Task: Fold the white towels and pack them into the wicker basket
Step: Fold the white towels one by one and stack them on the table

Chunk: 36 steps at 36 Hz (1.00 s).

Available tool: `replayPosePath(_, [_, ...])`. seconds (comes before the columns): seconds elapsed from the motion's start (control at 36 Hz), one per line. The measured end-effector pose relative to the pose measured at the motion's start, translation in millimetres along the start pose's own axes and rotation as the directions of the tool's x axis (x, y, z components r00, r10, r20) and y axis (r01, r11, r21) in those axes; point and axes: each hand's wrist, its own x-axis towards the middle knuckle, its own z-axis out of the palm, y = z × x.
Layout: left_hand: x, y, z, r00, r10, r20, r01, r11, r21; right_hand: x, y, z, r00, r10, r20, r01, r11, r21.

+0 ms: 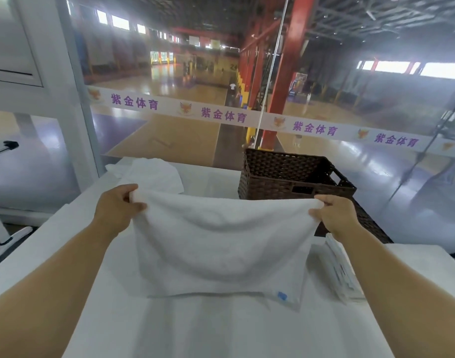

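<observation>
**Keep the corners level**

Left hand and right hand each pinch a far corner of the white towel, its near edge on the tabletop. Draw both corners evenly toward six o'clock. The wicker basket stands at one o'clock.

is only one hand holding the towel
No, the left hand and the right hand each grip an upper corner of the towel.
</observation>
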Motion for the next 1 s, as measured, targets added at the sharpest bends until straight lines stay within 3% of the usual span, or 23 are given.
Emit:
replayPosePath(0.17, [-23.9,-2.7,-3.6,0.987,0.110,-0.115,-0.094,0.986,0.135,-25.4,1.7,-5.0,0.977,-0.192,-0.097,0.172,0.968,-0.182])
replayPosePath(0.31, [-40.6,-12.7,-19.1,0.968,0.198,-0.155,-0.184,0.978,0.099,-45.5,12.9,-10.1,0.935,-0.328,-0.137,0.312,0.942,-0.128])
replayPosePath(0.39, [-56.0,-17.7,-20.4,0.982,0.147,-0.121,-0.142,0.988,0.053,-59.4,21.3,-9.2,0.945,-0.317,-0.084,0.311,0.948,-0.073])
replayPosePath(0.81, [-67.3,-57.5,-22.2,0.991,-0.028,-0.133,0.040,0.995,0.091,-76.1,54.7,24.0,0.990,-0.141,-0.005,0.138,0.977,-0.164])
replayPosePath(1.0, [-54.5,-97.3,-5.7,0.992,-0.125,-0.029,0.128,0.945,0.302,-64.7,86.4,56.5,0.995,-0.066,0.072,0.085,0.951,-0.297])
